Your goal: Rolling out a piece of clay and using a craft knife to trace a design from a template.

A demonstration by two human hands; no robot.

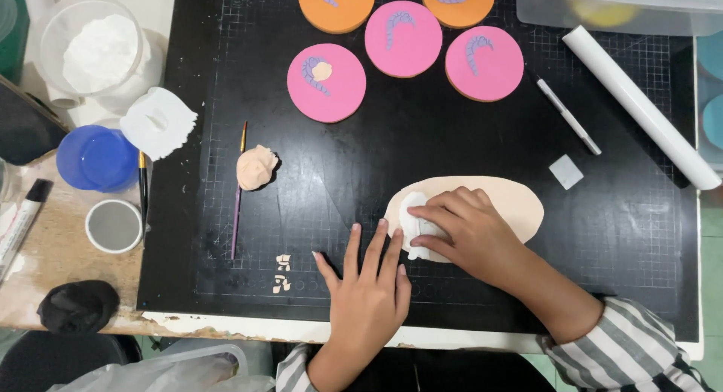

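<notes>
A flat oval sheet of peach-coloured fondant (512,200) lies on the black cutting mat (422,143). My right hand (471,230) presses a small white piece, perhaps a cutter or mould (413,220), onto the sheet's left end. My left hand (365,290) rests flat on the mat just left of the sheet, fingers spread, holding nothing. A lump of peach fondant (256,168) sits further left beside a thin paintbrush (238,192).
Pink discs (327,83) and orange discs (336,6) with purple shapes lie at the back. A white rolling pin (640,106), a white pen tool (569,118) and a small grey square (566,171) are right. Left: blue lid (98,158), powder container (102,53), black lump (77,306).
</notes>
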